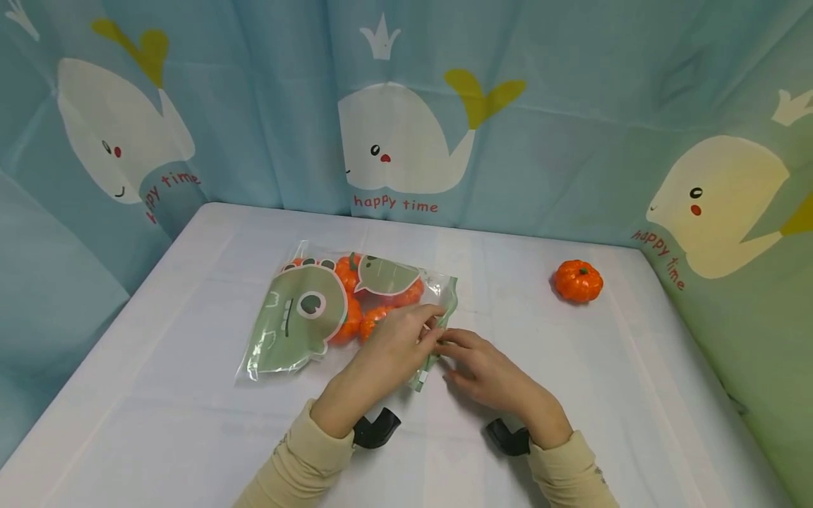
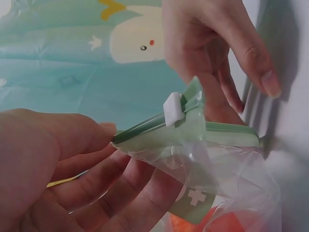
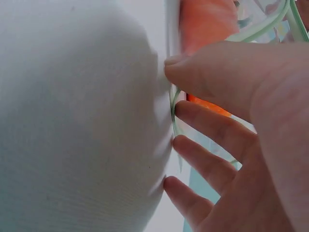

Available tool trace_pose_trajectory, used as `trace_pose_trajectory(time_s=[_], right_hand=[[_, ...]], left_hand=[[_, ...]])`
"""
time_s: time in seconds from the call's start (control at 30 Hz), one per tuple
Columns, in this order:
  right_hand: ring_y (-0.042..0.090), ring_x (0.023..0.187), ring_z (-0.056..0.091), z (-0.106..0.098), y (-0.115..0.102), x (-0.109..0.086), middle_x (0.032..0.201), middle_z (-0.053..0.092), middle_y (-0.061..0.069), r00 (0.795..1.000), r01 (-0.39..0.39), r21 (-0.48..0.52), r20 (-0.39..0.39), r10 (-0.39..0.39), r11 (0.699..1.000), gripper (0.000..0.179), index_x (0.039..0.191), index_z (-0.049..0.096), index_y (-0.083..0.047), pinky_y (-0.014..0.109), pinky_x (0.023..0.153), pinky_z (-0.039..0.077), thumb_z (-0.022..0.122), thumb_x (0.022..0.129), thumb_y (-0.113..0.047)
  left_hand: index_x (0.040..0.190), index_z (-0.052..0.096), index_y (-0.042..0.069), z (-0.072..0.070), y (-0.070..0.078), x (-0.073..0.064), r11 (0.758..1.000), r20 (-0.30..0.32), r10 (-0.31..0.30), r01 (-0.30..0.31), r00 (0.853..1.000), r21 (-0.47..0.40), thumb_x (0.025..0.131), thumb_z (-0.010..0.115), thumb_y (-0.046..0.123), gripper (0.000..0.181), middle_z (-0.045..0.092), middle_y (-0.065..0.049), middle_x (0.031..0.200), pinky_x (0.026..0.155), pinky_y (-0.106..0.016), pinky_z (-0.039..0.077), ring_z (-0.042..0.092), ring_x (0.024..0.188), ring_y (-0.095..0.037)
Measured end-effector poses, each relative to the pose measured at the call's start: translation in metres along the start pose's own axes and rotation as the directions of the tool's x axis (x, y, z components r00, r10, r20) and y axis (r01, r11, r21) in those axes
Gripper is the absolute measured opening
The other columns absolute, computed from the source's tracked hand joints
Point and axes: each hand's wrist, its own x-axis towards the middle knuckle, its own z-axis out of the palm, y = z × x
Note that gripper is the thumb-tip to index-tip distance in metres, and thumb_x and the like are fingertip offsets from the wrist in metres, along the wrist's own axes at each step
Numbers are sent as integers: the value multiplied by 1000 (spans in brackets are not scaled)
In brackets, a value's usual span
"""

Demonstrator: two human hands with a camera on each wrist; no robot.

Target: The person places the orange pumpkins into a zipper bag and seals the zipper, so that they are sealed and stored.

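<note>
A clear zip bag [image 1: 263, 360] printed with green cartoon monsters lies on the table with several orange toy pumpkins [image 1: 375, 319] inside. Its green zip edge faces right, and a white slider [image 2: 174, 109] sits on that strip. My left hand [image 1: 394, 342] pinches the zip edge between thumb and forefinger. On the other side of the opening is my right hand [image 1: 489, 374], its fingers spread and relaxed, with fingertips [image 3: 186, 142] right at the lower lip of the bag. The lips stand apart near the slider in the left wrist view.
One orange toy pumpkin [image 1: 577, 281] stands alone at the table's back right. A blue-green curtain [image 1: 273, 106] with whale prints hangs behind the white table [image 1: 159, 367]. Black wrist mounts [image 1: 377, 429] show beneath the wrists.
</note>
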Motion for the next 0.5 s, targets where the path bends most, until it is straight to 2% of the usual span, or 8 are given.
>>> trace_pose_trajectory(time_s=[0.27, 0.5], right_hand=[[31, 128, 55, -2, 4, -1, 136, 59, 13, 1000, -23, 12, 18, 23, 1000, 34, 122, 68, -3, 49, 104, 47, 71, 88, -5], [32, 127, 55, -1, 4, -1, 135, 59, 14, 1000, -19, 11, 20, 18, 1000, 33, 120, 69, -3, 49, 103, 48, 70, 88, -4]], left_hand=[[125, 65, 9, -2, -3, 2, 998, 0, -56, 56, 998, -30, 96, 64, 16, 30, 70, -4, 103, 78, -27, 56, 63, 86, -14], [126, 65, 9, -2, -5, 2, 994, 3, -93, 93, 996, -62, 96, 63, 16, 30, 69, -4, 102, 78, -26, 57, 65, 86, -13]])
